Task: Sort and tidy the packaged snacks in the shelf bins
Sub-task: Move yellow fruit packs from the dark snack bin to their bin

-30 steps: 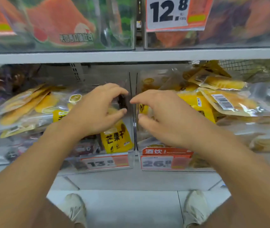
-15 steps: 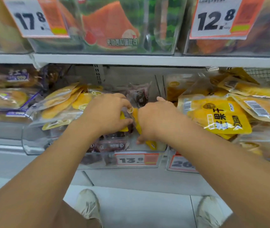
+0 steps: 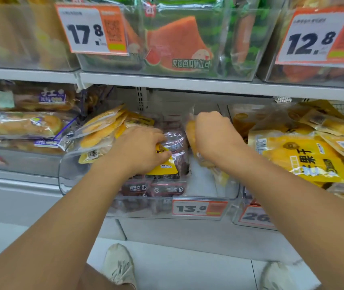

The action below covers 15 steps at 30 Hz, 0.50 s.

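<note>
Since half a second ago the right hand (image 3: 213, 139) has lifted one yellow mango packet (image 3: 191, 132) upright in the middle bin (image 3: 146, 203). The left hand (image 3: 144, 149) pinches another yellow packet (image 3: 163, 164) atop dark packets (image 3: 179, 147). Separating the kinds appears under way.

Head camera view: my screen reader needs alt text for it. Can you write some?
Two bare hands reach into a clear shelf bin tagged 13.8: the left hand holds a yellow snack pack lying on dark purple packs, the right hand lifts a clear pack of yellow snacks. Yellow mango packs fill the neighbouring bin.
</note>
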{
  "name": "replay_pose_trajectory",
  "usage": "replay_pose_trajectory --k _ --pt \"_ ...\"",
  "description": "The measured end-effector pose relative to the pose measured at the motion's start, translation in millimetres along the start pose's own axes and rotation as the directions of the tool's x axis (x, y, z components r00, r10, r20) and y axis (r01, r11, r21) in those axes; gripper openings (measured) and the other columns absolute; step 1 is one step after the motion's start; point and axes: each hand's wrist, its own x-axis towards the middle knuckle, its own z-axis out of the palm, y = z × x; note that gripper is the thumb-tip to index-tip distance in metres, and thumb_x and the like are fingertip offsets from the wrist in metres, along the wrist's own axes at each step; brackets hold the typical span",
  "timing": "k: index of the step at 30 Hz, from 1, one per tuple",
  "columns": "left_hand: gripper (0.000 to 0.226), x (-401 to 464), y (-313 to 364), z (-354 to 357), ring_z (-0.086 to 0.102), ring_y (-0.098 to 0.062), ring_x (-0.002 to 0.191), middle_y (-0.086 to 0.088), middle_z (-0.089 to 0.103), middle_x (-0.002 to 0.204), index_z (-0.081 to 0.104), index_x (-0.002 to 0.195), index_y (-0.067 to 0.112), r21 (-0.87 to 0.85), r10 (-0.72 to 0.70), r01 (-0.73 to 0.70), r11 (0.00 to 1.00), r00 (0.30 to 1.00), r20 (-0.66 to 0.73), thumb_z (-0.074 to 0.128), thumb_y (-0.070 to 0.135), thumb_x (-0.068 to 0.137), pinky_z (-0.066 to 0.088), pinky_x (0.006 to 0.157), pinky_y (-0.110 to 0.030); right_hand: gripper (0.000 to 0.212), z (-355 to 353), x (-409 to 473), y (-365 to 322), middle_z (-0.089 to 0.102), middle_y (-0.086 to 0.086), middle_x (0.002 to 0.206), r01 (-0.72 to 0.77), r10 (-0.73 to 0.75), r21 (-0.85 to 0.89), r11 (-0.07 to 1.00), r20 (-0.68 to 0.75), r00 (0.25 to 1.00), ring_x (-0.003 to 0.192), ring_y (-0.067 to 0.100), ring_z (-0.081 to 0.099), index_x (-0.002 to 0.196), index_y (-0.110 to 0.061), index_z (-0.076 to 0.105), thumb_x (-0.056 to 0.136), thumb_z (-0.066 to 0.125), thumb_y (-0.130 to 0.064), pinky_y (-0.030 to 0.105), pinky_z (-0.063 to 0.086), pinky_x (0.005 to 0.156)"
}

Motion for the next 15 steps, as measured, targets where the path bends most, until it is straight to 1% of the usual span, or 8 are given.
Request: replay_pose_trajectory --k 2,4,6,9,11,13,14,15 --pt "0.066 -1.2 -4.8 1.1 0.052 -0.021 0.125 0.008 0.058 0.134 0.062 0.13 0.026 -0.008 0.01 -0.01 1.0 1.0 0.007 0.037 0.064 0.083 0.038 0.107 -0.041 0.017 -5.4 -5.7 5.9 0.06 0.015 0.091 -0.008 0.012 0.041 0.999 -0.077 0.997 0.09 0.041 0.059 0.08 -0.008 0.049 0.077 0.056 0.006 0.034 0.038 0.067" --pt "0.055 -1.5 -9.6 1.6 0.044 -0.018 0.134 0.009 0.051 0.145 0.059 0.135 0.028 -0.007 0.02 -0.02 1.0 1.0 0.011 0.046 0.058 0.091 0.029 0.114 -0.04 0.009 -3.7 -7.4 18.2 0.052 0.011 0.075 -0.078 0.108 0.204 0.976 -0.141 0.984 0.074 0.033 0.051 0.075 -0.004 0.054 0.076 0.053 0.005 0.031 0.036 0.061" --pt "0.049 -2.7 -13.5 -0.5 0.034 -0.012 0.142 0.01 0.041 0.153 0.055 0.138 0.03 -0.015 0.03 -0.029 0.999 0.999 0.026 0.054 0.051 0.094 0.018 0.12 -0.04 0.009 -4.1 -11.3 29.6 0.049 0.009 0.067 -0.128 0.215 0.428 0.894 -0.162 0.963 0.063 0.026 0.045 0.075 0.006 0.058 0.077 0.049 0.006 0.028 0.034 0.057" --pt "0.047 -1.9 -17.3 -1.1 0.032 -0.01 0.143 0.013 0.04 0.153 0.054 0.138 0.032 -0.054 0.017 -0.014 0.998 0.998 0.061 0.056 0.048 0.094 0.014 0.121 -0.041 0.013 -4.5 -10.3 33.5 0.042 0.008 0.063 -0.193 0.354 0.675 0.713 -0.108 0.929 0.06 0.017 0.037 0.068 0.0 0.054 0.081 0.054 0.001 0.025 0.032 0.052" --pt "0.044 -3.0 -17.6 -0.3 0.041 -0.015 0.136 0.011 0.05 0.143 0.057 0.134 0.03 -0.062 0.024 -0.022 0.998 0.999 0.033 0.055 0.048 0.095 0.023 0.117 -0.044 0.014 4.8 8.2 26.3 0.05 0.004 0.065 -0.258 0.377 0.736 0.626 0.005 0.926 0.057 0.015 0.045 0.071 -0.01 0.057 0.084 0.059 -0.004 0.022 0.039 0.049" --pt "0.041 -9.0 -15.1 -2.8 0.05 -0.021 0.127 0.004 0.057 0.132 0.059 0.131 0.021 -0.133 -0.017 0.011 0.991 0.999 -0.046 0.058 0.041 0.096 0.034 0.108 -0.041 0.005 17.9 33.3 17.0 0.065 0.01 0.082 -0.343 0.402 0.755 0.559 0.115 0.908 0.073 0.025 0.066 0.084 -0.006 0.062 0.079 0.062 -0.005 0.037 0.059 0.063" --pt "0.044 -13.6 -13.5 -4.3 0.049 -0.023 0.127 0.0 0.055 0.135 0.056 0.134 0.017 -0.18 -0.067 0.053 0.982 0.995 -0.075 0.06 0.037 0.096 0.037 0.106 -0.038 0.009 23.1 43.8 12.4 0.067 0.014 0.092 -0.378 0.412 0.728 0.572 0.144 0.9 0.084 0.031 0.069 0.089 -0.003 0.062 0.08 0.062 -0.006 0.045 0.061 0.074" --pt "0.049 -19.1 -12.5 -5.2 0.047 -0.024 0.13 -0.003 0.051 0.139 0.05 0.14 0.015 -0.22 -0.117 0.094 0.971 0.989 -0.095 0.061 0.034 0.096 0.037 0.106 -0.036 0.007 27.5 51.1 8.4 0.067 0.015 0.099 -0.401 0.4 0.663 0.632 0.165 0.902 0.092 0.033 0.068 0.089 -0.002 0.06 0.085 0.061 -0.007 0.045 0.059 0.082"
